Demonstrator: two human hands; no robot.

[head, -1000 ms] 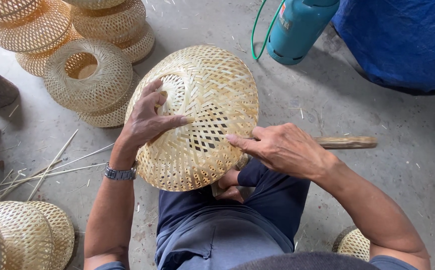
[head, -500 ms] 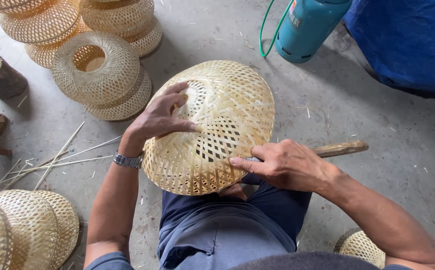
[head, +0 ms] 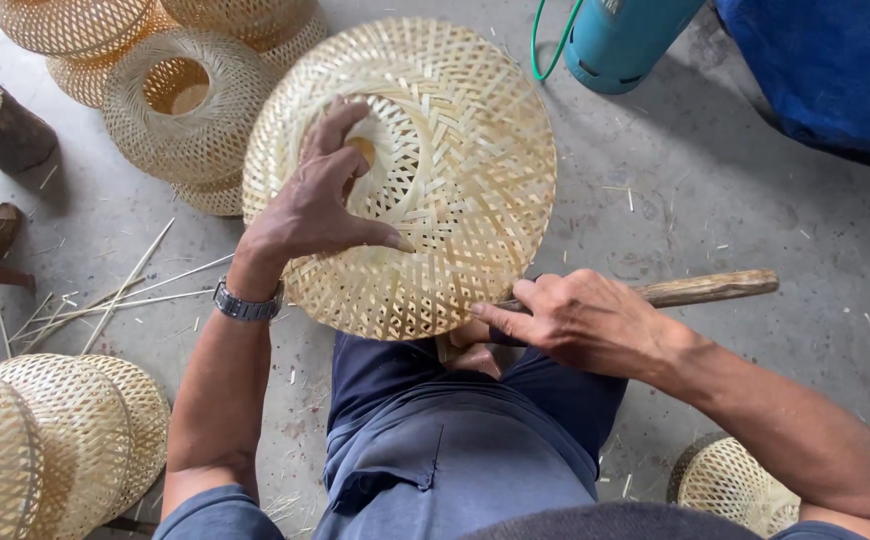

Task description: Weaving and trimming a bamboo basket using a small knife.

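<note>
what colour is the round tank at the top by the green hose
The round metal tank is teal blue, seen in the head view.
</note>
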